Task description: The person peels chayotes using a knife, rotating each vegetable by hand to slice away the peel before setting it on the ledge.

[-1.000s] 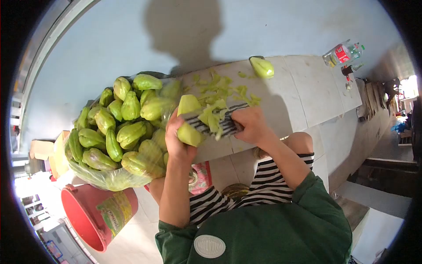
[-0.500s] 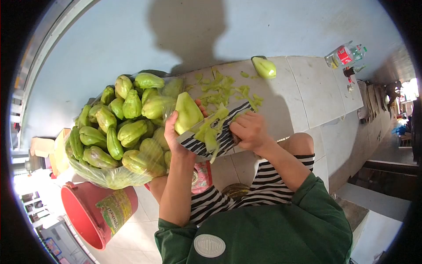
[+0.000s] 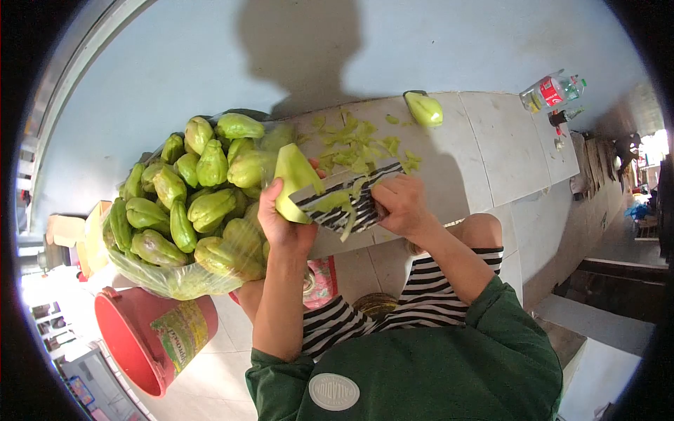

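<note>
My left hand (image 3: 286,223) is closed around a pale green, partly peeled chayote (image 3: 295,184). In my right hand (image 3: 400,203) is the handle end of a broad knife (image 3: 365,203), its blade shiny with dark and light stripes that may be a reflection. The blade lies against the right side of the chayote, with strips of green peel on it. Behind the blade, loose peelings (image 3: 351,140) are scattered on the tiled ledge (image 3: 491,147). To my left, a clear plastic bag (image 3: 175,284) holds several whole chayotes (image 3: 210,210).
One pale chayote (image 3: 425,109) lies at the back of the ledge by the wall. Plastic bottle (image 3: 547,91) and dark bottle (image 3: 564,116) are at the far right. A red bucket (image 3: 133,340) lies tilted at lower left, near a cardboard box (image 3: 95,235).
The chayote has turned more upright in my left hand. The blade swung out flat, then came back against it, and some of the peel on it has shifted or dropped.
</note>
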A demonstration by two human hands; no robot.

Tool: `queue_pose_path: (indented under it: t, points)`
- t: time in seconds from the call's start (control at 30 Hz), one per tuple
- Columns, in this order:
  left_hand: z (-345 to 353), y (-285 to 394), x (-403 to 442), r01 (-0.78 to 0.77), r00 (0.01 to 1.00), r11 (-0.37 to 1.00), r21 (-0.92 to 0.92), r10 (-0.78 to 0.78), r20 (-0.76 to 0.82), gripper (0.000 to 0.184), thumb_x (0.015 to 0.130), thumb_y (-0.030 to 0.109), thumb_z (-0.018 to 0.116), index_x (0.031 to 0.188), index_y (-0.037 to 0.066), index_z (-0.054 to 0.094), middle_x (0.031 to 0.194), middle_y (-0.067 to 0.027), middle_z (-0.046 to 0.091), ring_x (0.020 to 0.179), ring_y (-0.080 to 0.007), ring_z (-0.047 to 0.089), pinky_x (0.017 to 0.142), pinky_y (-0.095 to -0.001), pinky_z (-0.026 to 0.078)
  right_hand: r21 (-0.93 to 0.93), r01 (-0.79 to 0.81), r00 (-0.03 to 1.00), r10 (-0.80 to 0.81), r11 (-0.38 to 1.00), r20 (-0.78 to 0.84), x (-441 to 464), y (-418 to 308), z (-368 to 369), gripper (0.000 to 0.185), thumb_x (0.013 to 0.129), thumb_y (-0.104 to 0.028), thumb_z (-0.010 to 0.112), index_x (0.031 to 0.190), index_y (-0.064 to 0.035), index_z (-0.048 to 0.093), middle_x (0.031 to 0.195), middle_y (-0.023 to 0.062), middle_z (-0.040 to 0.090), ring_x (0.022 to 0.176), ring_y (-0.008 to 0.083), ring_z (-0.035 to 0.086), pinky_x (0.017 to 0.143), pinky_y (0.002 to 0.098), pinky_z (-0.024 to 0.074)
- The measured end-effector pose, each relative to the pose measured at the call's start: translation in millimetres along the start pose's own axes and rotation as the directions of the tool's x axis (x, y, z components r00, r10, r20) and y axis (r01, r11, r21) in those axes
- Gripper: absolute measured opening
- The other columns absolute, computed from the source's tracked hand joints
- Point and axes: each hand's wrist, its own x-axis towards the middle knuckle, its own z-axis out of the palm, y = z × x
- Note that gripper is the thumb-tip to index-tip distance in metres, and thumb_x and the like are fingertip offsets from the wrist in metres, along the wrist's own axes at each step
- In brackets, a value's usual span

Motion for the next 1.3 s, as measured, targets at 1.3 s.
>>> queue_pose_path:
  t: [1.3]
  points:
    - [12.3, -3.3, -6.8, 0.095, 0.987, 0.974, 0.205, -0.119, 0.107, 0.071, 0.074, 0.030, 0.064, 0.131, -0.006, 0.044, 0.115, -0.0217, 0.060, 0.106, -0.0316, 0.060, 0.093, -0.0418, 0.049, 0.189, 0.025, 0.998, -0.035, 0.982, 0.053, 1.8, -2.5, -17.5, 0.026, 0.056, -0.015, 0.070, 0.068, -0.0091, 0.048, 0.062, 0.0064, 0.051, 0.057, 0.0293, 0.053, 0.052, 0.0389, 0.0405]
